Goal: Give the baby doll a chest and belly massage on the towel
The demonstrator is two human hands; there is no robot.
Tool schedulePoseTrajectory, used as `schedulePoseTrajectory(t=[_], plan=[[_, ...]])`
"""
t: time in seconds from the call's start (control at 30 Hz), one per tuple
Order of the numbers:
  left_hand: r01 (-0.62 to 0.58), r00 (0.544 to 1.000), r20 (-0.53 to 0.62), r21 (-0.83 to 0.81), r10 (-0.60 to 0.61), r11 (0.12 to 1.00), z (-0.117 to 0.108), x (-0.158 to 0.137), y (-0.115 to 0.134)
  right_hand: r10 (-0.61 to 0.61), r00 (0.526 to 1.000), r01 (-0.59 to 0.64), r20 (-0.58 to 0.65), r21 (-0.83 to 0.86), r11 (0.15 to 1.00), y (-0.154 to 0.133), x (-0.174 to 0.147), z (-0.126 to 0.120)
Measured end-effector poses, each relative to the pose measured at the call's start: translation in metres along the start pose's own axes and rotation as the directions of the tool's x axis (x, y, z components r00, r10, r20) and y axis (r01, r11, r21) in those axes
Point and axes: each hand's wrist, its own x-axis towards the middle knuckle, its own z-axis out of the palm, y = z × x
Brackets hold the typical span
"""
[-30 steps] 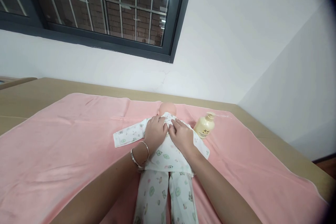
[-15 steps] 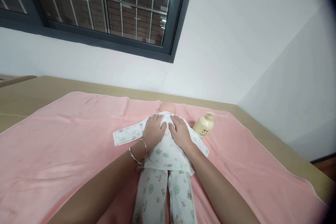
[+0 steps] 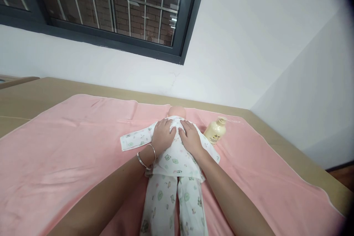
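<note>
A baby doll (image 3: 177,112) lies on a pink blanket, its bald head pointing away from me. It wears a white printed top (image 3: 177,160) and matching trousers (image 3: 159,206). My left hand (image 3: 163,136) rests flat on the left side of the top's upper part, fingers stretched out. On the right side, my right hand (image 3: 190,137) lies flat in the same way, with its thumb close to the left one. One sleeve (image 3: 136,139) spreads out to the left. The other sleeve angles down to the right, beside a cream bottle (image 3: 215,131).
The pink blanket (image 3: 74,155) covers much of a tan tabletop (image 3: 276,145). White walls (image 3: 235,37) rise behind and to the right. A dark-framed window (image 3: 110,40) with metal bars is at the upper left.
The view has shifted very slightly. Both hands keep their places on the doll's top, and the bottle and sleeves lie as before.
</note>
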Motion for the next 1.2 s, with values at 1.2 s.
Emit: schedulePoseTrajectory(t=[1.2], plan=[[-0.259,0.965,0.061,0.128,0.254,0.957,-0.010,0.003,0.009,0.019,0.992,-0.009,0.124,-0.086,0.996,-0.021,0.006,-0.024]])
